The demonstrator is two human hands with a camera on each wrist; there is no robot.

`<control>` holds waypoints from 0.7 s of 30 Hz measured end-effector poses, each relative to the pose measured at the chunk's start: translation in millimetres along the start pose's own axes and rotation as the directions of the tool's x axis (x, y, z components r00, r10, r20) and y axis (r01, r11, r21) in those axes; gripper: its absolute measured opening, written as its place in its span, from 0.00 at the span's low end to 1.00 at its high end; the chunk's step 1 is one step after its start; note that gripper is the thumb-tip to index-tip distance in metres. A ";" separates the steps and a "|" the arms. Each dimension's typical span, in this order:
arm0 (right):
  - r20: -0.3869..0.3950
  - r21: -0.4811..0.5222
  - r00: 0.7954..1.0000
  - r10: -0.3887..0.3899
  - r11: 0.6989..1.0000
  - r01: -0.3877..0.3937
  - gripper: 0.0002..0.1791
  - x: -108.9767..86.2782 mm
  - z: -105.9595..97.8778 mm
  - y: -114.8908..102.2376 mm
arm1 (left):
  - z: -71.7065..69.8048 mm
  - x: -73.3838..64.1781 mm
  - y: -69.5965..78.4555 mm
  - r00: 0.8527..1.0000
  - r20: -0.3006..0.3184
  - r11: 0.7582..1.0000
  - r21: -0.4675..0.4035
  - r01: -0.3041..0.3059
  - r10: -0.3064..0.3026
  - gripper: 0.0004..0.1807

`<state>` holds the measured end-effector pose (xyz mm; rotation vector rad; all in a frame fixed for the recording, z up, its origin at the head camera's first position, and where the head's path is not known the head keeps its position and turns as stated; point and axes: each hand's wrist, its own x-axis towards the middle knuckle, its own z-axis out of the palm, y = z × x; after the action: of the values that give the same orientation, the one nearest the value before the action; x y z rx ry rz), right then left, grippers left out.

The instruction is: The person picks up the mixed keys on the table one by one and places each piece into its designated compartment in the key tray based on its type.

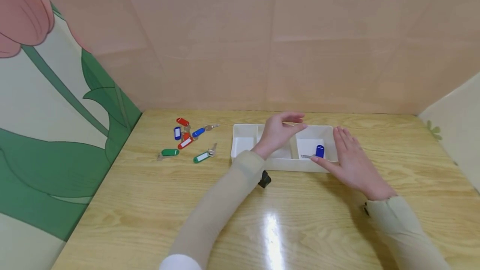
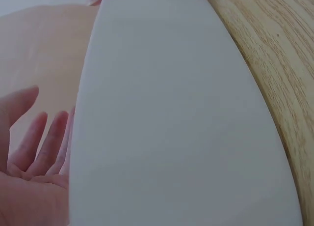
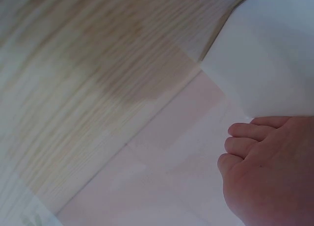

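Here, in a tray [image 1: 294, 165] on the table [image 1: 318, 224], a blue tag [image 1: 320, 151], likely light and stiff, looks best pinched by its edges. The right hand [image 1: 354, 165], straight-fingered, thumb wide, lies against the tray's end; the left hand [image 1: 279, 133], empty, fingers loosely parted, hangs above. Behind: a backdrop [image 1: 270, 61].

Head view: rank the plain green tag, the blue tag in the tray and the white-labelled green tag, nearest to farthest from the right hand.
1. Blue tag, in the tray, beside the right hand.
2. White-labelled green tag, left of the tray.
3. Plain green tag, farther left.
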<state>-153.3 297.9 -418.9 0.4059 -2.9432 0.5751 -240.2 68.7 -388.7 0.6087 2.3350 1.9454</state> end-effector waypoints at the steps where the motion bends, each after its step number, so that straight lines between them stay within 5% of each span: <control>1: 0.002 0.001 1.000 0.001 1.000 -0.001 0.59 0.0 0.1 0.1 | -0.9 -0.5 0.5 1.000 0.002 1.000 -0.001 -0.004 0.004 0.16; 21: 0.006 -0.001 1.000 0.007 1.000 -0.007 0.60 0.1 0.8 1.6 | -25.3 -8.0 7.6 0.998 -0.015 0.997 -0.037 -0.068 0.068 0.14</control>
<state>-153.8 299.1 -420.2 0.3984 -2.9515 0.5742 -237.8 43.5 -377.8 0.6823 2.3100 2.0230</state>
